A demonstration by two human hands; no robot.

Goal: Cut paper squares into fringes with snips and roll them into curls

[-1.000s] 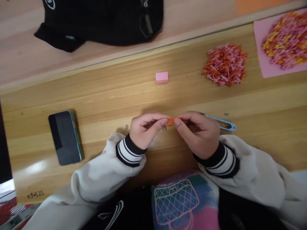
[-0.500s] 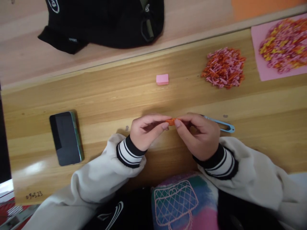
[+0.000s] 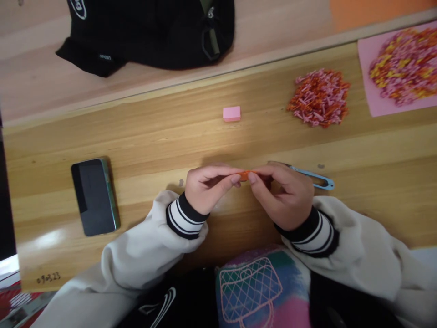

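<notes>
We see both hands meet over the near edge of the table [image 3: 153,132], just in front of the body. The left hand [image 3: 205,189] and the right hand [image 3: 287,196] each pinch one end of a small orange piece [image 3: 243,175]. The fingers [image 3: 235,179] of both hands are closed on it, thumb against forefinger, and it is held just above the wood between the two hands. It is too small and too hidden for us to tell its shape.

Blue snips [image 3: 316,179] lie on the table behind the right hand, with the loop end poking out to the right. We cannot tell whether the hand touches them.

Farther back and to the right sits a pile [image 3: 319,97] of many small pink and orange bits. A second pile [image 3: 403,64], with yellow in it, rests on a pink sheet [image 3: 375,102] at the right edge. We judge from these heaps that many pieces like the one in hand are already made. A pink block [image 3: 231,113] lies alone in the middle of the table, well apart from the hands, and we take it for unused stock.

A phone [image 3: 94,197] lies face up to the left, and a black bag [image 3: 153,27] lies beyond the table's far edge.
</notes>
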